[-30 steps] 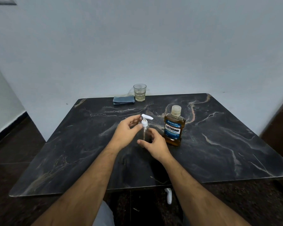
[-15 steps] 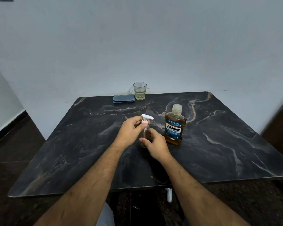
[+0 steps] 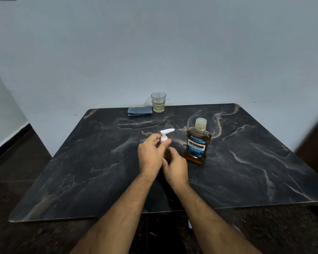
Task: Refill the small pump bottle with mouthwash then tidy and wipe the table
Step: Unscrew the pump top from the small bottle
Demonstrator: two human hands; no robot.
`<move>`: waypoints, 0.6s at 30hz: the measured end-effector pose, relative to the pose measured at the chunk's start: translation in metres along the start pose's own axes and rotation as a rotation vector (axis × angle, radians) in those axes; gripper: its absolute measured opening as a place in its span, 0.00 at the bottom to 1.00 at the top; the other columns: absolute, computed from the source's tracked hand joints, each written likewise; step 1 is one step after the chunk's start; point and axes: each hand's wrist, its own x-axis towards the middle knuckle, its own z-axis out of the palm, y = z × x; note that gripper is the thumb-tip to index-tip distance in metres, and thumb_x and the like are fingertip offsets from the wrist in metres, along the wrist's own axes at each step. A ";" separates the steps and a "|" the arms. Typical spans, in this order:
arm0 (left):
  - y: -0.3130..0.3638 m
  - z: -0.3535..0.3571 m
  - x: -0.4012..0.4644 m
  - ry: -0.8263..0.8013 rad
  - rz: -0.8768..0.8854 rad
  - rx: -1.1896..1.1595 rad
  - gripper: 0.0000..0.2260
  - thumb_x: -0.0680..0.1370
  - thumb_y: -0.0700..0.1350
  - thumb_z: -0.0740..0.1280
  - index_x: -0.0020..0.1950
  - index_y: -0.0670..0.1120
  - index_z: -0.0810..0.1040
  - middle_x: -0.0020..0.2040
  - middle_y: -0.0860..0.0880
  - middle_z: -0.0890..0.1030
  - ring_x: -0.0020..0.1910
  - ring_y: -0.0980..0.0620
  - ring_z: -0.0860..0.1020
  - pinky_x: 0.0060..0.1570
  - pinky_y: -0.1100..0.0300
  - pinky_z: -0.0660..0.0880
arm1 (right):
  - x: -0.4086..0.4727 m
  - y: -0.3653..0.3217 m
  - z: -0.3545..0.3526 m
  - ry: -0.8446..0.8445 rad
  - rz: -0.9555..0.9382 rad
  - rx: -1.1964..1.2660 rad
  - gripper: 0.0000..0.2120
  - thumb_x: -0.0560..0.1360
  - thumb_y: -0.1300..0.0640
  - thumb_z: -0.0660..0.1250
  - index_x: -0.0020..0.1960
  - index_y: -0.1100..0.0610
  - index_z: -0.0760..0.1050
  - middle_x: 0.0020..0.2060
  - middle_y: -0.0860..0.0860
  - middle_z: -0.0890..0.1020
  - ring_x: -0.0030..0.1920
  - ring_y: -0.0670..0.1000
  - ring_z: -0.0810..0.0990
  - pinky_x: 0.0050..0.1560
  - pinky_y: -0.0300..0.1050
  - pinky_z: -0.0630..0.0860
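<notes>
Single head-worn wide-angle view, aimed forward and down from the near edge of the table [image 3: 246, 180]; whole tabletop is covered, far wall [image 3: 154, 52] included, forearms entering from bottom.

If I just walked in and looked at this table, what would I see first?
Two hands meet in the middle of the dark marble table: the left hand pinches the white pump top of a small clear bottle, and the right hand holds its body. Just right of them stands an amber mouthwash bottle with a blue label. At the far edge sit a clear drinking glass and a folded blue cloth.
</notes>
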 end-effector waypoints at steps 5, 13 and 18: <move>0.009 0.005 0.004 -0.003 -0.102 -0.018 0.14 0.68 0.52 0.79 0.44 0.55 0.74 0.42 0.55 0.83 0.43 0.58 0.81 0.42 0.62 0.77 | 0.000 0.001 -0.001 0.001 0.002 0.045 0.16 0.74 0.55 0.72 0.62 0.50 0.76 0.50 0.45 0.84 0.52 0.42 0.82 0.57 0.47 0.80; -0.002 -0.022 0.012 -0.464 -0.198 -0.464 0.15 0.82 0.37 0.62 0.64 0.49 0.80 0.63 0.53 0.82 0.62 0.59 0.79 0.61 0.63 0.74 | 0.000 0.002 -0.001 -0.015 -0.018 0.029 0.15 0.75 0.51 0.72 0.60 0.46 0.75 0.48 0.40 0.81 0.50 0.38 0.79 0.54 0.37 0.75; -0.005 -0.029 0.019 -0.359 -0.154 -0.412 0.12 0.77 0.33 0.68 0.58 0.45 0.82 0.52 0.48 0.86 0.55 0.53 0.83 0.60 0.57 0.77 | 0.001 0.002 -0.001 0.002 -0.014 0.016 0.13 0.75 0.49 0.72 0.57 0.45 0.75 0.47 0.40 0.81 0.49 0.38 0.79 0.51 0.36 0.75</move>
